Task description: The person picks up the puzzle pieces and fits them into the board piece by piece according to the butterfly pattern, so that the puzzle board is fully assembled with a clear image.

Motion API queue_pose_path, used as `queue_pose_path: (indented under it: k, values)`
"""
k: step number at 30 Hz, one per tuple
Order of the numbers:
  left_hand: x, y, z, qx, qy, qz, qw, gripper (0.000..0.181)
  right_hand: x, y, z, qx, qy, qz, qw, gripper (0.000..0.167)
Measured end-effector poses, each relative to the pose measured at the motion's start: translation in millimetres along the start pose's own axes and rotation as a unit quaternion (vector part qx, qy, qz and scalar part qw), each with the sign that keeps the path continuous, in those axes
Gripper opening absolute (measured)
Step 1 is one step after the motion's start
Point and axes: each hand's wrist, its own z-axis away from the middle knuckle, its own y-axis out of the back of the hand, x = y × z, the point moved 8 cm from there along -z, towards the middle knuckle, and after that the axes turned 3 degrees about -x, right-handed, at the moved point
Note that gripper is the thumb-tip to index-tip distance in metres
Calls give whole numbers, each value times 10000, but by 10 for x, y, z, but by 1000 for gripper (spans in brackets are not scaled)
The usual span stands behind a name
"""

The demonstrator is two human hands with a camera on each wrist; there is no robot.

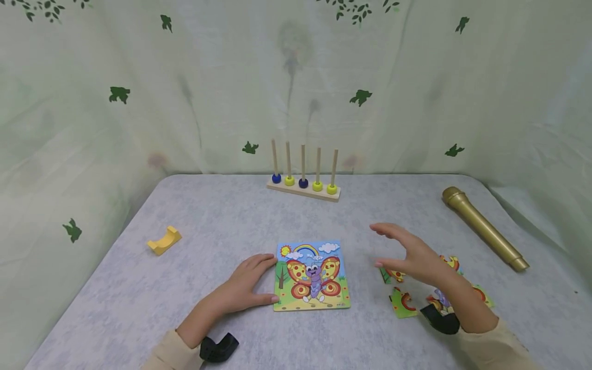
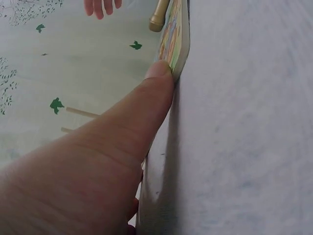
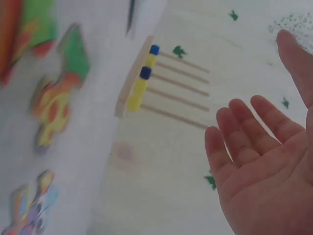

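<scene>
A square butterfly picture board lies flat on the table. My left hand rests at its left side, fingertips by the upper left edge and thumb touching the lower left edge. The left wrist view shows the thumb against the board's corner. My right hand is held above the table right of the board, fingers and thumb spread apart and nothing between them. Around and beneath it lie loose butterfly jigsaw pieces, some partly hidden by the hand and forearm. In the right wrist view, pieces look blurred.
At the back stands a wooden rack with upright pegs and blue and yellow beads. A gold microphone lies at the right. On the left is a yellow curved block. A leaf-patterned curtain hangs behind the table.
</scene>
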Motion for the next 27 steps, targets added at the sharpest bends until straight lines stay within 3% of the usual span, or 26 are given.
queue_pose_path:
  k: [6,14,27]
  values:
    - [4,13,3,22,-2,-30,10000,85,206,42,162,82,-103,-3,9999,66]
    - [24,26,12,-11,48,-6,10000,83,445,-119,249,-345,-459,-215,9981,64]
    - [2,8,5,54,95,-85,9999,85,652,-342,270,-935,-668,-199,9932,62]
